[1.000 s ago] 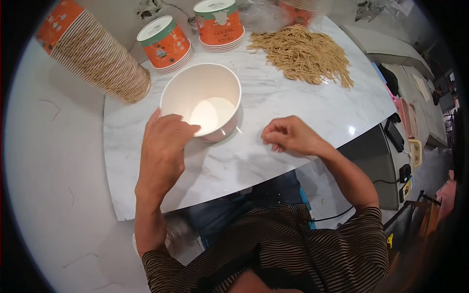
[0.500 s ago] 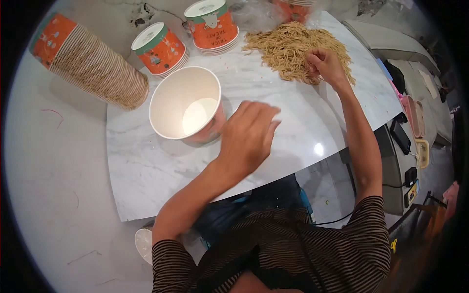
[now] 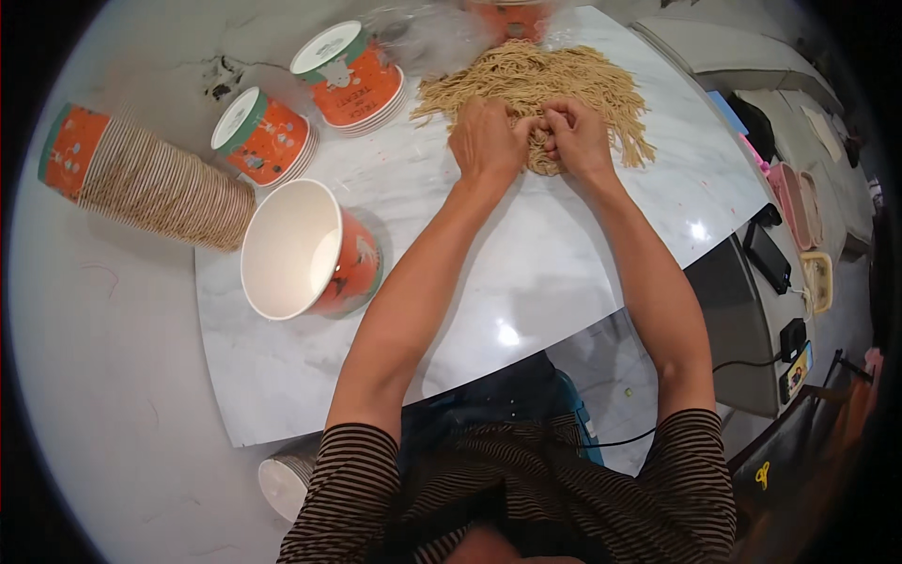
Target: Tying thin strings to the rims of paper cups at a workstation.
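A heap of thin tan cords lies at the far side of the marble-look table. Over its near edge my left hand and my right hand work close together, thumbs almost meeting. Both are closed, with thumb and fingers pinching cords; a few strands bunch up between and just below them. Exactly how many strands each holds is hidden by the fingers. Left of my left forearm stands a single large paper bucket, orange and green outside and white inside, its mouth tilted toward me in view.
Behind the bucket are two short upturned bucket stacks. A long nested stack leans at the left. Clear plastic wrap and another orange bucket sit behind the cords. A grey sofa stands at the right.
My left hand has moved from beside the bucket up to the cord heap and now pinches cords alongside my right hand. The view has shifted, with the bucket now appearing lower left.
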Motion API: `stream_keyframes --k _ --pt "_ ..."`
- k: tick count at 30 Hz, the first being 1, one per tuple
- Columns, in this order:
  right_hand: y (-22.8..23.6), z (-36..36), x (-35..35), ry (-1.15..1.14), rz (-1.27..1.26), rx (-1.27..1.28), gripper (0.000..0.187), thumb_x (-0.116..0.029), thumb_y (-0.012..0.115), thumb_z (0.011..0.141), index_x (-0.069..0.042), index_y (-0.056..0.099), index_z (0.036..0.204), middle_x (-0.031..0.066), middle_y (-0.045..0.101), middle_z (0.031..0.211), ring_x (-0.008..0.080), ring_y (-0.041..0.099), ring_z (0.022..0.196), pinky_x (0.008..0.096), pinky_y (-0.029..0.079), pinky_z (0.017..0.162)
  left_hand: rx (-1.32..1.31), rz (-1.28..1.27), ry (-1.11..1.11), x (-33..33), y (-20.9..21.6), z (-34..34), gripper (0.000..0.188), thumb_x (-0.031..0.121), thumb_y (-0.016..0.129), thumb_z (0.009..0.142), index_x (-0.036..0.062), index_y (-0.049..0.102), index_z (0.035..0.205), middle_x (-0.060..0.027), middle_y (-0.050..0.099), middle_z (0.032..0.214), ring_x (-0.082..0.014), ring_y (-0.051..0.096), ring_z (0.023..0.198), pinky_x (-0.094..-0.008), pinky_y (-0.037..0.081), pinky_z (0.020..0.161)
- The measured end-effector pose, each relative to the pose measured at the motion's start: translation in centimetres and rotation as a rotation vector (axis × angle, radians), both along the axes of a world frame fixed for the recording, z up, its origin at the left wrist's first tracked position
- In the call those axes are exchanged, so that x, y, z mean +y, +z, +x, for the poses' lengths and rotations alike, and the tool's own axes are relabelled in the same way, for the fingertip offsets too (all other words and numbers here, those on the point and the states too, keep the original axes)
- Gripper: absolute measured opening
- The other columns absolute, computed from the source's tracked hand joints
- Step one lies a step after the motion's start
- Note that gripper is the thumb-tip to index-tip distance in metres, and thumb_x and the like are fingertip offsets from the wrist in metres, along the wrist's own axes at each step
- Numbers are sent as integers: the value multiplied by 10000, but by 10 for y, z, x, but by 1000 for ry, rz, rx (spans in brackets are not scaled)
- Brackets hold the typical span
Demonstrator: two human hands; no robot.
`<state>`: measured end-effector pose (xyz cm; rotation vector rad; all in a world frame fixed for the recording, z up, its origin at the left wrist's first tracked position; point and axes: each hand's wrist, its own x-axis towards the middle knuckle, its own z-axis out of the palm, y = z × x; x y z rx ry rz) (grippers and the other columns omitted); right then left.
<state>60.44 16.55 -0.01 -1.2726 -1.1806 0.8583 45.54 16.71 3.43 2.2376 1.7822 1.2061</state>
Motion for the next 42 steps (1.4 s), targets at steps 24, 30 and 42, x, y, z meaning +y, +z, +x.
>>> stream_keyframes --k 24,30,42 --pt "-13 -21 3 -119 529 -991 534 12 627 832 -68 612 1360 144 593 1432 366 522 1354 495 459 1064 -302 -170 -302 -24 16 -39 181 162 673 919 -7 732 890 -115 719 793 -211 676 724 -360 523 715" --pt "-17 -22 2 -129 519 -1038 543 18 606 825 -78 611 1360 130 593 1438 352 509 1374 492 445 1077 -123 -135 -542 -93 42 -71 180 152 663 948 -18 718 936 -118 724 900 -230 670 810 -345 527 782" --pt "-14 -24 5 -59 540 -937 442 -1 592 889 -78 662 1318 156 621 1396 364 549 1317 479 448 1089 -840 -1040 -827 -224 93 -174 204 186 565 1087 1 613 1015 -117 739 923 -180 732 850 -301 586 784"
